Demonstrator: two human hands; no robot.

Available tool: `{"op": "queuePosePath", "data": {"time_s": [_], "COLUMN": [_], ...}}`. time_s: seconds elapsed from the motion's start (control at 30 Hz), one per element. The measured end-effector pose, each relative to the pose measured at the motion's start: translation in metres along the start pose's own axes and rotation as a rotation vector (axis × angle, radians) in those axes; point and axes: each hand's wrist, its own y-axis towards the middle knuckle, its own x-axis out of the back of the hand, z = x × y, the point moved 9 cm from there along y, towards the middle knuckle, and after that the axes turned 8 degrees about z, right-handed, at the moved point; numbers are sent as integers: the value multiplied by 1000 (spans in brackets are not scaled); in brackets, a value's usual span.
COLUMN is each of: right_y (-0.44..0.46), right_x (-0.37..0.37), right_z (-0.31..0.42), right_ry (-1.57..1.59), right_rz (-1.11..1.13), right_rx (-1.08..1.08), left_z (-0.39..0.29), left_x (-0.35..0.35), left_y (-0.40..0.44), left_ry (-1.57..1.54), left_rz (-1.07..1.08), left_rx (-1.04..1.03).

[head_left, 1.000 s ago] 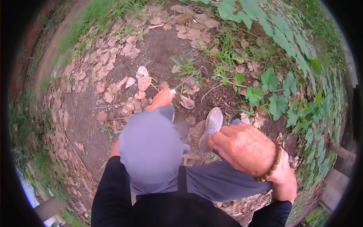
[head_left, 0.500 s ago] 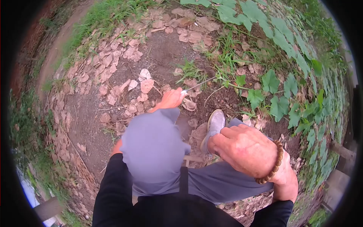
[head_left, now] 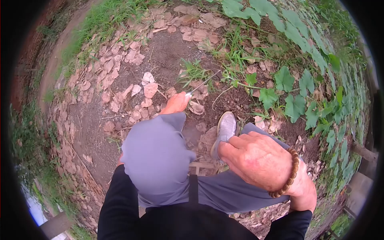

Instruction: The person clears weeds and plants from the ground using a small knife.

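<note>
My left hand [head_left: 177,103] reaches out past my grey-clad knee [head_left: 158,154], its fingers closed round the pale handle of a thin metal tool [head_left: 205,83]. The tool's shaft slants up and right over the soil, beside a tuft of grass [head_left: 195,73]. My right hand [head_left: 256,159], with a brown bead bracelet [head_left: 289,176] at the wrist, hangs over my other leg near the shoe [head_left: 227,127]. Its fingers are curled down, and what they hold, if anything, is hidden beneath the hand.
Dry brown leaves [head_left: 108,70] lie scattered over the dirt [head_left: 164,54]. A broad-leaved green vine [head_left: 295,107] spreads on the right. Grass [head_left: 92,36] grows at the upper left. Grey blocks [head_left: 357,194] stand at the right edge.
Over the last second the tool's tip swung right toward the vine stem, then came back left and up. My left hand moved with it. My right hand has hardly moved.
</note>
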Motion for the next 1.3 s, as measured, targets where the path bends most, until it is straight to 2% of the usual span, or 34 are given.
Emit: {"op": "queuePosePath", "data": {"time_s": [0.2, 0.4, 0.57, 0.8, 0.9, 1.0, 1.13, 1.3], "right_y": [1, -3, 5, 12, 12, 10, 5, 7], "right_x": [1, -3, -2, -3, -4, 1, -2, -2], "right_z": [-1, -6, 2, -1, -4, -8, -8, 1], "right_ry": [62, 96, 59, 55, 64, 87, 75, 60], "right_rz": [0, -1, 19, 26, 36, 6, 11, 17], "right_rx": [-21, -50, -22, -30, -33, -48, -52, -12], "left_z": [6, 20, 17, -24, -19, 26, 37, 10], "left_x": [-3, 0, 12, 17, 10, 1, 10, 31], "left_y": [12, -61, -75, -23, -1, -14, -58, -101], "left_ry": [52, -71, -23, 82, 43, -12, -60, -60], "left_rz": [-36, -112, -134, -112, -92, -47, -166, -331], "left_rx": [-10, 63, 14, -185, -228, -6, 37, 20]}}
